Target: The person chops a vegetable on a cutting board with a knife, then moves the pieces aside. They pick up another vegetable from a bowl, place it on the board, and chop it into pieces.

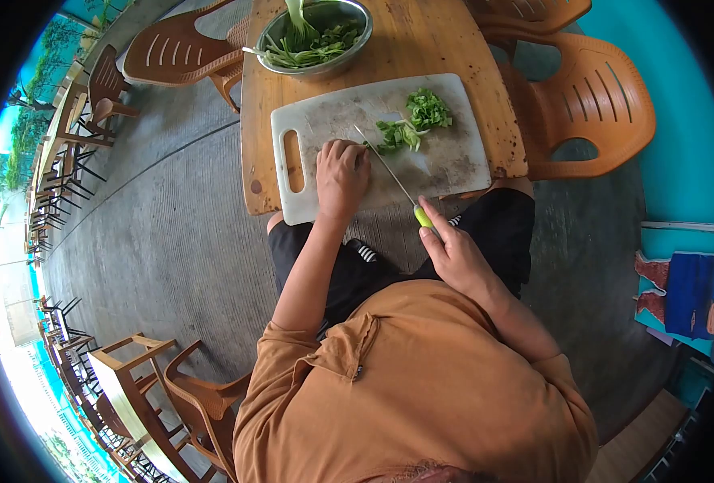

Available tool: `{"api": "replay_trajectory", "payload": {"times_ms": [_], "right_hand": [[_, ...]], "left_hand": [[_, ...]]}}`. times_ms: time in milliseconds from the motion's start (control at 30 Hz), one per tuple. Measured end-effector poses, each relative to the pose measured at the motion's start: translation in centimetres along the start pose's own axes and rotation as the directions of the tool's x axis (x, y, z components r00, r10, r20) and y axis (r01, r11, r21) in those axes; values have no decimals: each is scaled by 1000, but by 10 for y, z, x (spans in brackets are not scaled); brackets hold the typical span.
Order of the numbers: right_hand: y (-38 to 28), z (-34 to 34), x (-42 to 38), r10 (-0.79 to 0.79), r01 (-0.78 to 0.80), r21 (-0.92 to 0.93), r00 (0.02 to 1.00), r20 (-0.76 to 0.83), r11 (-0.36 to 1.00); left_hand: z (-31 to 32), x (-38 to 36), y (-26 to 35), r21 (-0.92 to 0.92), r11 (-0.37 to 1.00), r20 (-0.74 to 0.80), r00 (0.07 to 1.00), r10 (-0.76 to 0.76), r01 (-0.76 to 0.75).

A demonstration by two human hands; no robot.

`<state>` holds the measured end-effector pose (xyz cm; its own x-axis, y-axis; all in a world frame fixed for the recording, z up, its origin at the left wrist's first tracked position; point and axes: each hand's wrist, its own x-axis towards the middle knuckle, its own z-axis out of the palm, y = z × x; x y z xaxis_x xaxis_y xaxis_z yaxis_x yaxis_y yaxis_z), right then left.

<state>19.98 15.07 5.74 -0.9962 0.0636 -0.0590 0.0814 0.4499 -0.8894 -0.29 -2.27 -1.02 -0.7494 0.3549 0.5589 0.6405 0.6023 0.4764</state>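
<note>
My right hand (458, 259) grips the yellow-green handle of a kitchen knife (395, 175), whose blade slants up and left across the white cutting board (292, 121). On the board's left half, my left hand (343, 171) rests with its fingers curled down, close to the blade's tip. Whatever lies under those fingers is hidden. Chopped leafy greens (402, 135) lie just right of the blade, and a second small heap of chopped greens (428, 109) sits farther up and right. Stains mark the board's surface.
Beyond the board, a metal bowl (360, 53) holds leafy greens with pale stalks. The wooden table (421, 40) carries both. Brown plastic chairs stand to the right (594, 105) and far left (180, 50). More chairs and tables line the left side.
</note>
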Motion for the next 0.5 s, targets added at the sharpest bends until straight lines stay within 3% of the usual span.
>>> {"api": "replay_trajectory", "payload": {"times_ms": [133,233,500], "right_hand": [[-2,1,-1,-31,31,-5,1000,-3,1000],[-4,-1,-1,44,-45,17,998,36,999],[6,4,-1,-83,83,-27,996,-17,996]], "left_hand": [[1,0,-1,16,1000,-12,1000,18,-17],[1,0,0,8,1000,-15,1000,12,-12],[1,2,1,10,1000,-14,1000,10,-10]]}}
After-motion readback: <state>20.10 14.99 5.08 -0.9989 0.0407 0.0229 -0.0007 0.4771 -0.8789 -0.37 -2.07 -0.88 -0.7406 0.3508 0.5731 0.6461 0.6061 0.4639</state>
